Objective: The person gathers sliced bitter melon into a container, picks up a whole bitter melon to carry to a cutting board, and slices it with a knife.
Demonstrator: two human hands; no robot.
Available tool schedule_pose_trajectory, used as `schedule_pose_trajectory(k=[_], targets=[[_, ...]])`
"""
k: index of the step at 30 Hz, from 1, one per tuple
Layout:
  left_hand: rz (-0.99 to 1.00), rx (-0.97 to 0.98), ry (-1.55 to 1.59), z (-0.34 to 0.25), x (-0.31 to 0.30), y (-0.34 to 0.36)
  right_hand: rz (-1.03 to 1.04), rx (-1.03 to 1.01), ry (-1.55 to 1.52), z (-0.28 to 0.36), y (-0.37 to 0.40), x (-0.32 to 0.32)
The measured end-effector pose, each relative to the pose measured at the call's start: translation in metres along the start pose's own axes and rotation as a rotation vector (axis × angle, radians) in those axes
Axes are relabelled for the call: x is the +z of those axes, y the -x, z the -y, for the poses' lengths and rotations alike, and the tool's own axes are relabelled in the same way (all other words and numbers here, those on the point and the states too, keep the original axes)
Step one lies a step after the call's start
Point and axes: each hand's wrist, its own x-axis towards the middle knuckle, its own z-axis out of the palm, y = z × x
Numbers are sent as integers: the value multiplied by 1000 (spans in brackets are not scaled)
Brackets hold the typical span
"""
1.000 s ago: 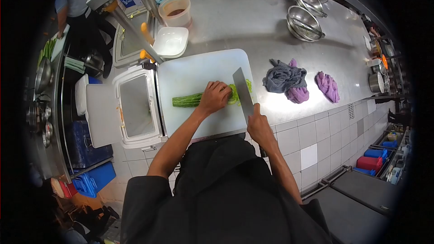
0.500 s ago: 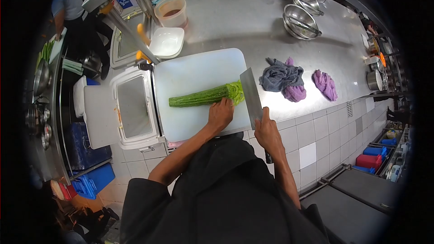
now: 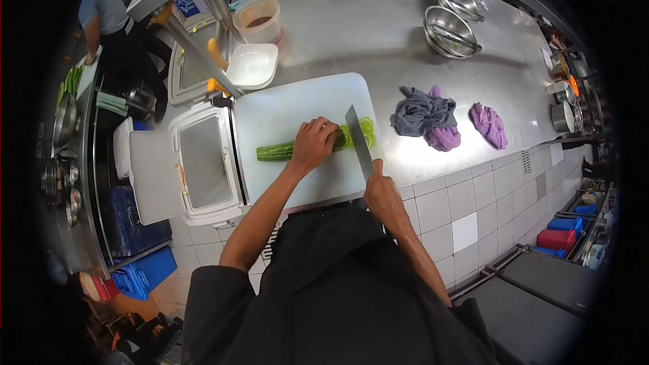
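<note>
A long, ridged green vegetable (image 3: 274, 153) lies crosswise on a white cutting board (image 3: 263, 111). My left hand (image 3: 315, 143) is closed over its middle, fingers bent and fingertips close to the pale green, leafy-looking right end (image 3: 366, 130). In my right hand (image 3: 385, 195) is a cleaver (image 3: 358, 140), gripped by its handle. Its broad blade points away from me, edge toward the board, and overlaps the pale end in this view. Part of the vegetable is hidden under my left hand.
Right of the board lie a grey cloth (image 3: 420, 111) and a purple cloth (image 3: 488, 126). Steel bowls (image 3: 449, 30) stand farther back. White square bowls (image 3: 252, 66) and a plastic tub (image 3: 258, 20) sit behind the board. A lidded bin (image 3: 203, 162) adjoins it. Another person (image 3: 108, 13) stands at left.
My left hand has shifted left and up onto the vegetable's top. The cleaver has moved left, from beside the vegetable's end to over it, its blade now more edge-on.
</note>
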Motion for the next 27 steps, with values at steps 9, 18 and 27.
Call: schedule_pose_trajectory(k=[9,18,27], targets=[[132,92,-105,14,7,6,49,-52,55,21,-1,4],[117,87,-88,17,10,6,88,-29,26,-3,-26,30],[117,67,-93,15,9,7,134,11,68,27,-7,-5]])
